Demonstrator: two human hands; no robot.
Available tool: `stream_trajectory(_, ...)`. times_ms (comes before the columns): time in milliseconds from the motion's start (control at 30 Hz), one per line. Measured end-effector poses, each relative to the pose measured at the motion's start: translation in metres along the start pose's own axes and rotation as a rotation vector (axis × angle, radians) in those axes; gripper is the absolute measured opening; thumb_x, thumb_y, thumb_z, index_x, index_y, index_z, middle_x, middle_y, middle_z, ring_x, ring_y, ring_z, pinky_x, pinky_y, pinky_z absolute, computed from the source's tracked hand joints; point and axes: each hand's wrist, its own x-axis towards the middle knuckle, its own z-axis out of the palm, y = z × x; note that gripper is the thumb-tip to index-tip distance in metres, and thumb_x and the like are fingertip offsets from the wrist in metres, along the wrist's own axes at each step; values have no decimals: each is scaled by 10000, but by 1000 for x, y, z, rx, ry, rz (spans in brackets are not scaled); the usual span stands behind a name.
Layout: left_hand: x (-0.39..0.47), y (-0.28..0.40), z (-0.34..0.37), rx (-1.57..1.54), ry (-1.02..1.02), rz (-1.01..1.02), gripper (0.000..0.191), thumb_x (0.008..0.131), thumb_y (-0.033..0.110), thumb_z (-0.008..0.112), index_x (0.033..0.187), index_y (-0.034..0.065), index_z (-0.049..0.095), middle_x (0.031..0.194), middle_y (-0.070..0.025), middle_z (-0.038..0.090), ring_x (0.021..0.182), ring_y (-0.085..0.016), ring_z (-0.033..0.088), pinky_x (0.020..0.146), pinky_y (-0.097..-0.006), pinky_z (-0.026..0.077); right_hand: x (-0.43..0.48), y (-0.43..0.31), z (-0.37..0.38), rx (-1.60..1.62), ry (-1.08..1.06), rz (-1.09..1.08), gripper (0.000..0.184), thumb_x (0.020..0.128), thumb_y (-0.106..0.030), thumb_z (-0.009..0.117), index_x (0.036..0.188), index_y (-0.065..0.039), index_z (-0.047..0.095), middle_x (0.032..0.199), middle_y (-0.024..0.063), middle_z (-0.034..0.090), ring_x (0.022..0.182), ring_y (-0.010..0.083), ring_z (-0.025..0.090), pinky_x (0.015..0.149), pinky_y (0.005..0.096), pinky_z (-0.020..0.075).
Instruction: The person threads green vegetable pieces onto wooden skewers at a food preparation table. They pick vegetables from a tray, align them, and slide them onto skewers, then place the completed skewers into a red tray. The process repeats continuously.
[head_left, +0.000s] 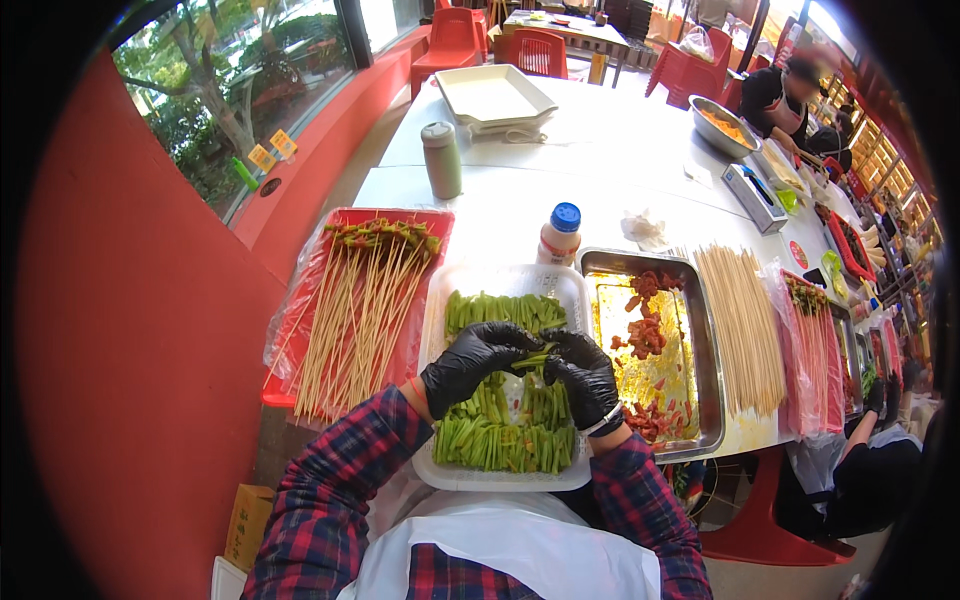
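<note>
Both my hands wear black gloves and meet above a white plastic basket (429, 450). My left hand (484, 358) and my right hand (583, 375) pinch a few cut green vegetable stalks (531, 361) between their fingertips. Rows of similar green stalks (502, 446) fill much of the basket below. Just right of my right hand lies a steel tray (716, 405) with clumps of red marinated meat (646, 335) in yellowish oil. On the left, a red tray (279, 396) lined with clear plastic holds wooden skewers (352, 330) with green and red pieces (386, 235) at their far ends.
Bare wooden skewers (739, 330) lie right of the steel tray. Beyond the basket stand a blue-capped bottle (561, 232) and a green tumbler (442, 161). Stacked white trays (495, 94) sit farther back. A co-worker's gloved hand (876, 394) shows at right. A red wall (142, 322) rises at left.
</note>
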Motion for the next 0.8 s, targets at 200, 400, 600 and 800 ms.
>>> stream_trajectory(200,-9,13,14,-179,-18,-64,215,766,29,590,980,4,583,882,-56,604,801,-126,576,730,-246,470,0,8,-5,20,85,-61,164,763,43,565,913,-23,558,749,43,581,600,97,522,554,225,430)
stream_trajectory(400,0,-13,16,-7,113,76,188,753,13,588,940,-1,597,809,-49,609,727,-120,574,673,-236,472,-2,7,3,-118,139,-89,160,763,2,607,903,-51,553,734,11,582,561,47,498,482,179,408)
stream_trajectory(600,-14,4,27,-259,206,13,171,764,28,583,932,-3,591,807,-56,603,737,-132,585,695,-229,477,-3,-21,-35,-75,145,-258,323,809,-19,542,1127,-62,503,670,-18,514,562,59,496,486,191,420)
stream_trajectory(800,-1,-17,22,-361,214,22,183,768,18,566,948,-11,575,820,-71,589,741,-150,589,698,-240,488,12,-36,-172,-430,484,-344,181,756,34,550,903,-59,597,789,26,616,573,83,530,493,206,414)
